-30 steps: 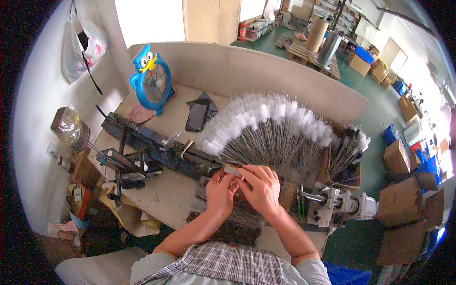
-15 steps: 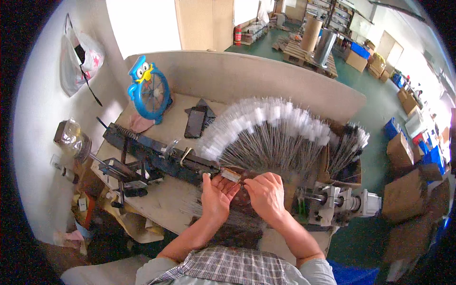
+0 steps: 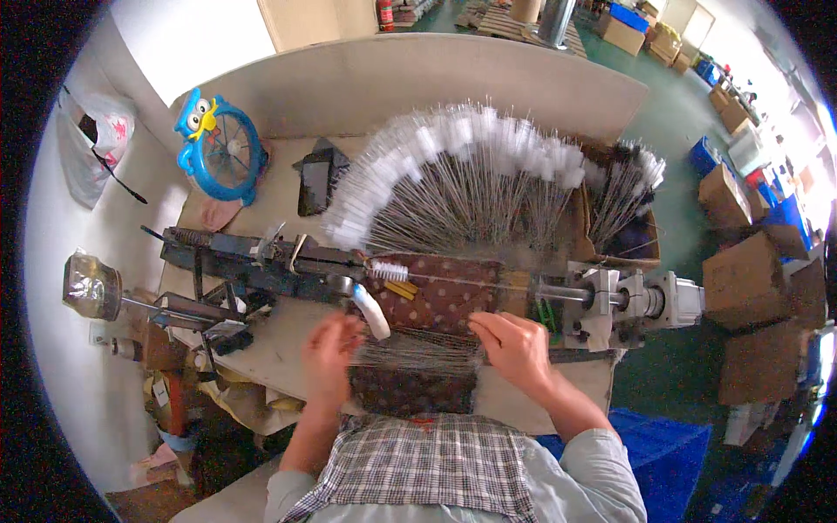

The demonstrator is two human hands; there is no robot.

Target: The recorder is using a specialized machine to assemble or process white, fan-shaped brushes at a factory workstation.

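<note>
Wire bundle (image 3: 417, 353): a flat sheaf of thin metal wires, lay crosswise at the near edge of the workbench (image 3: 279, 344), just before a brown dotted cloth (image 3: 440, 296). Left hand (image 3: 331, 353): fingers loosely spread, touched the bundle's left end beside a white curved tube (image 3: 373, 314). Right hand (image 3: 516, 349): rested on the bundle's right end, fingers together and curled; whether it pinched the wires could not be told. Behind the cloth: a dark metal machine (image 3: 261, 260), and a fan of white-tipped wire brushes (image 3: 462, 179). Far left: a blue owl-shaped fan (image 3: 216, 144).
</note>
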